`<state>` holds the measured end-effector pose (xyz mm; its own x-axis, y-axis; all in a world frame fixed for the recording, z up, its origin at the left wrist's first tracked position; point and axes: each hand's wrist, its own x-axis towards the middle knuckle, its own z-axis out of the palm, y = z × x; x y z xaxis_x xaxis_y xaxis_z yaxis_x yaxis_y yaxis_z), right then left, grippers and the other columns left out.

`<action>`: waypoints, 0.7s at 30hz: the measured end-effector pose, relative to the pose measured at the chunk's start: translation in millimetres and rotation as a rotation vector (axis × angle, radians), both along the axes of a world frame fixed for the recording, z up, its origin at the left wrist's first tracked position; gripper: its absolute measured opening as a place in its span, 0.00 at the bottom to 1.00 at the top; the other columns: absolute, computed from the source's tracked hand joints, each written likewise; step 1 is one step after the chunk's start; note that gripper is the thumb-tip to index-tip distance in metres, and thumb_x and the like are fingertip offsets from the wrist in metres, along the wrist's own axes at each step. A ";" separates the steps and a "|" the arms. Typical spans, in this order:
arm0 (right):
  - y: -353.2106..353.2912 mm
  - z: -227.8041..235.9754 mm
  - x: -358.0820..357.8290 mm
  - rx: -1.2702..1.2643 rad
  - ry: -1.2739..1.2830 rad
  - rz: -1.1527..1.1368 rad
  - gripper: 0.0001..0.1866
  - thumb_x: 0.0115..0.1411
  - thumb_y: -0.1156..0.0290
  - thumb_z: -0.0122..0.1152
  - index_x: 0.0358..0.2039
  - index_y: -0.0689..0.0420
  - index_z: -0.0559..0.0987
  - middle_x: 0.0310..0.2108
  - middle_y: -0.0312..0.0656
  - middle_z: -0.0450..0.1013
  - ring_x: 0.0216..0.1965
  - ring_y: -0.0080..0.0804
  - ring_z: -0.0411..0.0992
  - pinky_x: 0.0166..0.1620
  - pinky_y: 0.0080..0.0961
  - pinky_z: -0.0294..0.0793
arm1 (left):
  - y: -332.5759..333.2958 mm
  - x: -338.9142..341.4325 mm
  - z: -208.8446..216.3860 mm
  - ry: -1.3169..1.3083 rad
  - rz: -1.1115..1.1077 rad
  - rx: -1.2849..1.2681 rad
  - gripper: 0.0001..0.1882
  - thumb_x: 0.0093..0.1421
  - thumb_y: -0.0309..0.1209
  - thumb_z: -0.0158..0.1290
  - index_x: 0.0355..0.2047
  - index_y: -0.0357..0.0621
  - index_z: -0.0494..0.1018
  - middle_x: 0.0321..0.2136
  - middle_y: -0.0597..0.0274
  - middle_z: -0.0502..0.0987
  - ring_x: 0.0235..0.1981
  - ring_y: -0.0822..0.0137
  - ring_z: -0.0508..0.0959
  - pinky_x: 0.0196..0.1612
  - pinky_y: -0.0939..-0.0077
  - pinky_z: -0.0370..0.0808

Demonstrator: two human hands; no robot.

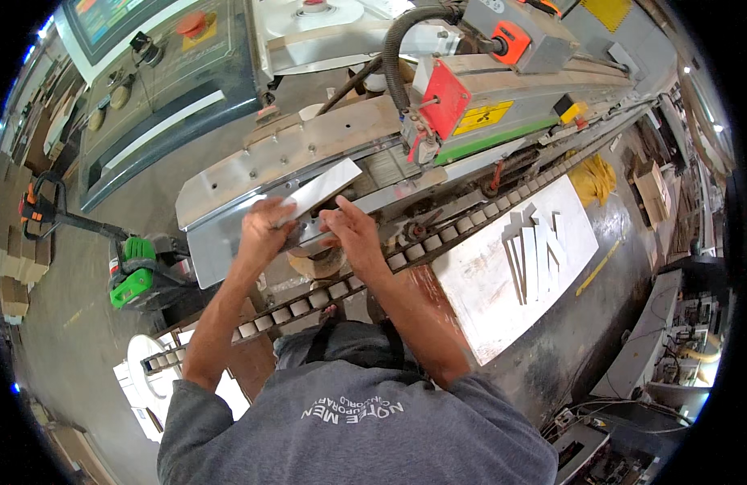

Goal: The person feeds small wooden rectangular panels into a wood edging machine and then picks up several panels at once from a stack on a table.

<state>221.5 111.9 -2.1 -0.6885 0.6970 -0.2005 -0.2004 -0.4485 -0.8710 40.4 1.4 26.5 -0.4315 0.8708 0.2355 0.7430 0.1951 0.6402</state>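
Observation:
A short white strip of board (329, 187) lies slantwise over the metal machine bed in front of me. My left hand (265, 229) is closed round its lower left end. Just right of the strip, my right hand (356, 234) has its fingers partly bent and apart, with nothing visible in them. Whether its fingertips touch the strip or the machine edge I cannot tell. Beneath both hands is the bare metal end plate (216, 249) of the bed.
A roller track (398, 260) runs between me and the machine. Several white strips (538, 259) lie on a white board (479, 315) to the right. A red and grey machine head (450, 101) with a hose stands beyond my hands. A control panel (175, 77) and a green-and-black pallet jack (135, 271) are at left.

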 end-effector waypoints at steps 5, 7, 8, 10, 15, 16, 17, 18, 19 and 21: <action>-10.6 -7.3 -49.2 -0.030 0.007 0.087 0.40 0.69 0.68 0.55 0.72 0.64 0.43 0.57 0.55 0.68 0.45 0.37 0.76 0.39 0.31 0.84 | 4.1 -31.5 -9.1 0.233 -0.008 0.166 0.18 0.47 0.23 0.67 0.40 0.45 0.82 0.43 0.48 0.77 0.47 0.47 0.75 0.50 0.59 0.74; -11.6 -11.3 -60.9 0.006 0.004 0.091 0.40 0.70 0.68 0.53 0.72 0.64 0.41 0.58 0.55 0.66 0.43 0.36 0.76 0.37 0.31 0.84 | 6.9 -36.0 -9.2 0.334 -0.023 0.224 0.17 0.47 0.23 0.66 0.40 0.46 0.82 0.41 0.50 0.76 0.46 0.48 0.74 0.49 0.59 0.74; -11.8 -11.7 -64.8 0.010 0.007 0.087 0.40 0.70 0.68 0.53 0.72 0.64 0.41 0.58 0.55 0.66 0.43 0.36 0.76 0.37 0.31 0.84 | 8.2 -34.3 -9.2 0.365 0.008 0.245 0.16 0.47 0.23 0.66 0.38 0.46 0.82 0.38 0.52 0.75 0.44 0.50 0.74 0.46 0.59 0.74; -12.5 -7.4 -70.6 -0.017 0.000 0.117 0.39 0.70 0.67 0.51 0.72 0.66 0.41 0.57 0.55 0.65 0.40 0.32 0.74 0.32 0.29 0.82 | 9.0 -31.3 -9.0 0.398 0.038 0.272 0.15 0.46 0.22 0.66 0.36 0.47 0.82 0.35 0.55 0.74 0.42 0.51 0.74 0.43 0.58 0.74; -15.0 4.4 -73.7 0.103 -0.015 0.077 0.41 0.69 0.66 0.51 0.68 0.77 0.41 0.54 0.55 0.67 0.42 0.32 0.76 0.34 0.25 0.84 | 3.7 -29.0 -8.1 0.382 0.082 0.182 0.15 0.49 0.23 0.66 0.39 0.47 0.83 0.33 0.56 0.74 0.38 0.53 0.74 0.40 0.59 0.73; -15.2 1.6 -75.1 0.105 -0.015 0.073 0.41 0.69 0.66 0.51 0.68 0.77 0.41 0.54 0.55 0.67 0.42 0.32 0.76 0.34 0.25 0.84 | 1.7 -29.9 -9.7 0.382 0.079 0.185 0.15 0.49 0.23 0.66 0.39 0.47 0.83 0.33 0.56 0.74 0.38 0.53 0.74 0.40 0.59 0.73; -15.0 -1.3 -77.2 0.111 -0.020 0.078 0.41 0.69 0.66 0.52 0.68 0.76 0.42 0.53 0.55 0.68 0.41 0.32 0.76 0.34 0.25 0.84 | 0.0 -32.0 -13.2 0.335 0.082 0.219 0.16 0.48 0.24 0.66 0.40 0.47 0.82 0.32 0.56 0.74 0.36 0.53 0.74 0.38 0.60 0.73; -14.5 -4.5 -77.9 0.116 -0.027 0.082 0.40 0.69 0.65 0.52 0.68 0.76 0.43 0.53 0.55 0.68 0.41 0.31 0.76 0.34 0.25 0.84 | -0.9 -34.3 -16.3 0.287 0.084 0.252 0.17 0.48 0.24 0.67 0.41 0.47 0.82 0.31 0.57 0.74 0.33 0.53 0.74 0.37 0.60 0.73; -13.9 -1.8 -77.2 0.116 -0.030 0.077 0.40 0.69 0.65 0.52 0.68 0.76 0.43 0.53 0.55 0.68 0.41 0.31 0.76 0.34 0.25 0.84 | -1.7 -37.5 -19.4 0.283 0.079 0.253 0.17 0.48 0.24 0.67 0.41 0.47 0.82 0.31 0.57 0.74 0.33 0.53 0.74 0.37 0.60 0.73; -11.2 3.4 -75.5 0.158 -0.059 0.139 0.36 0.69 0.65 0.52 0.65 0.77 0.49 0.51 0.53 0.69 0.40 0.30 0.75 0.33 0.25 0.84 | -3.3 -43.5 -25.9 0.320 0.044 0.347 0.19 0.47 0.24 0.68 0.41 0.47 0.82 0.30 0.56 0.74 0.31 0.54 0.74 0.34 0.62 0.73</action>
<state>146.0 100.8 1.3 -0.7706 0.6220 -0.1391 -0.0925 -0.3252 -0.9411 -3.1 -1.9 0.6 -0.3247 0.6997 0.6363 0.9093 0.0459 0.4135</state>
